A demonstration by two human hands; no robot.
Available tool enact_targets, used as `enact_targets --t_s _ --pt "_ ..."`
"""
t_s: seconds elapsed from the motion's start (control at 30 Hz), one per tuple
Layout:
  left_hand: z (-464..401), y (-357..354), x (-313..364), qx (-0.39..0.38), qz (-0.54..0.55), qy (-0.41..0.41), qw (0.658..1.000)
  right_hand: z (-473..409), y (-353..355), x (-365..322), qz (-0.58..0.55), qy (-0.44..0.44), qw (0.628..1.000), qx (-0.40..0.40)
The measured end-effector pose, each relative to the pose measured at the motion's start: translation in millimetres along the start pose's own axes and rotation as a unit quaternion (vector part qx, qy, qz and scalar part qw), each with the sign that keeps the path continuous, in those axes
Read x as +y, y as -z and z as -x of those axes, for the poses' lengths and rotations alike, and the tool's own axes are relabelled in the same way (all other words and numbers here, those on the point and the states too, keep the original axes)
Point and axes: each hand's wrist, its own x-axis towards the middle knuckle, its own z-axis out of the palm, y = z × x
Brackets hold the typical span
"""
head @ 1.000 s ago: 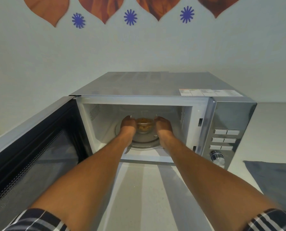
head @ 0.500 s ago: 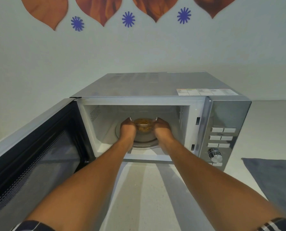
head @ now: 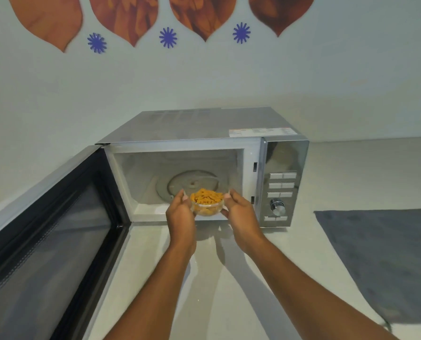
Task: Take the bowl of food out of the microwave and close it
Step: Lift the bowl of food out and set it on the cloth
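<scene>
Both hands, left hand (head: 181,213) and right hand (head: 238,212), cup a clear bowl (head: 206,204) of orange food at the open microwave (head: 204,133) mouth, door (head: 52,231) swung wide

Microwave (head: 199,128) label (head: 261,132) print illegible

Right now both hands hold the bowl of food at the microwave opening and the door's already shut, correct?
Not quite. In the head view the left hand and right hand do hold the bowl of food at the microwave opening, but the door stands wide open.
</scene>
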Motion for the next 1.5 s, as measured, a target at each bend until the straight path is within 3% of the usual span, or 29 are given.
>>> enact_targets --t_s 0.4,0.67,0.93,1.5 --pt "134 -35 -60 -0.145 -0.033 0.058 0.987 98 140 25 -0.024 0.043 0.998 0.043" --pt "169 -111 -81 -0.278 -0.075 0.081 0.954 100 233 13 -0.023 0.04 0.988 0.146" --pt "170 -198 -104 -0.358 -0.161 0.067 0.917 72 304 -8 -0.02 0.032 0.97 0.238" --pt "168 -233 -157 -0.414 -0.218 0.056 0.882 47 356 24 0.004 -0.009 0.954 0.299"
